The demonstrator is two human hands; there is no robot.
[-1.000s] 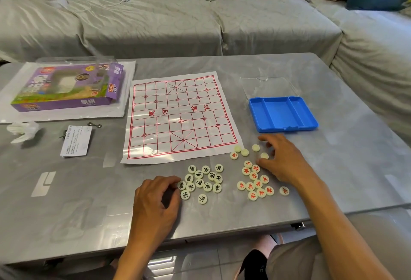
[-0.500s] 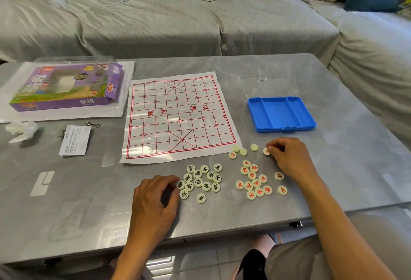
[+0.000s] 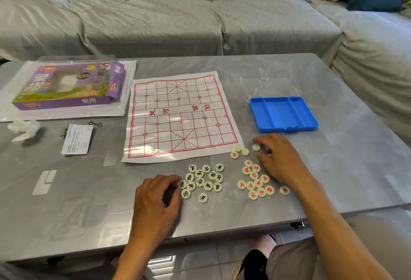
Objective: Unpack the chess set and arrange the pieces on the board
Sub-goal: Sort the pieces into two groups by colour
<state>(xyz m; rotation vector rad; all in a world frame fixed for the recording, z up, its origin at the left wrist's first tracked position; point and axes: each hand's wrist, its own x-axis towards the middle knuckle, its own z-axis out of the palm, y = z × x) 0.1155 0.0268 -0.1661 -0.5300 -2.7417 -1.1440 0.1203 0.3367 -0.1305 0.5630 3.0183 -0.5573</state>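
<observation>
Left to right. Purple game box [image 3: 66,89] sat far left on a white plastic bag [image 3: 66,114]; crumpled tissue [image 3: 23,128] and a printed leaflet [image 3: 77,139] were nearer me. Paper xiangqi board [image 3: 181,116] lay flat mid-table and carried no pieces, so I judged unpacking finished, sorting nearly done and arranging not started.

My left hand [image 3: 155,204] rested on the table with fingers curled, fingertips touching the edge of the black-lettered pieces [image 3: 203,179], which were clustered just below the board. I couldn't tell if it pinched one.

The red-lettered pieces [image 3: 255,181] were grouped to the right of those, with a few face-down blank pieces [image 3: 242,150] by the board's corner. My right hand [image 3: 280,161] hovered over the red group's upper right, fingers bent, fingertips at one blank piece [image 3: 256,147]; grip unclear.

Empty blue tray [image 3: 283,114] sat just beyond that hand, with its clear lid [image 3: 269,86] behind it.
</observation>
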